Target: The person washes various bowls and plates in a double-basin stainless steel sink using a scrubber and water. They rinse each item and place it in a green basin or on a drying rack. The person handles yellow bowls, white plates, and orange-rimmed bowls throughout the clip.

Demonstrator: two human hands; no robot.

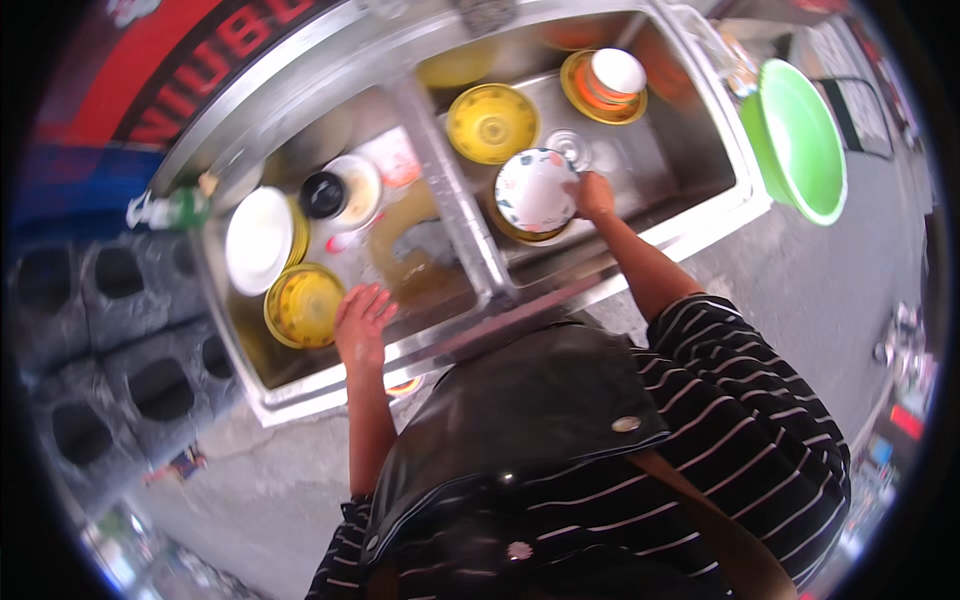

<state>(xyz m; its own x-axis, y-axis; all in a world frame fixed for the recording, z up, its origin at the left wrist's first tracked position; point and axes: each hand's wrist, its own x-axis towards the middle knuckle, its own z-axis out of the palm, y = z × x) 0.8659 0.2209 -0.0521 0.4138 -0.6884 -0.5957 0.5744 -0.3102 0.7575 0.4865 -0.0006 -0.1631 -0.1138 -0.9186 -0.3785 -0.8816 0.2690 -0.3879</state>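
My right hand (pixel 595 196) grips the rim of a white plate with a floral border (pixel 537 189), over a stack of yellow dishes (pixel 534 237) in the right basin. Behind it lies a yellow patterned bowl (pixel 493 124). Orange-and-white bowls (pixel 616 73) are stacked on a yellow dish (pixel 577 101) in the far right corner. In the left basin my left hand (pixel 364 322) is held with fingers spread, beside a stack of yellow bowls (pixel 306 304). A white oval plate (pixel 259 240) leans on more yellow dishes. A small black bowl (pixel 323 195) sits against a white bowl (pixel 360 192).
A steel divider (pixel 457 180) parts the two basins of the sink, and murky water (pixel 420 247) covers part of the left floor. A green plastic basin (pixel 806 142) stands off the right side. At left are a green bottle (pixel 180 208) and grey hollow blocks (pixel 142 322).
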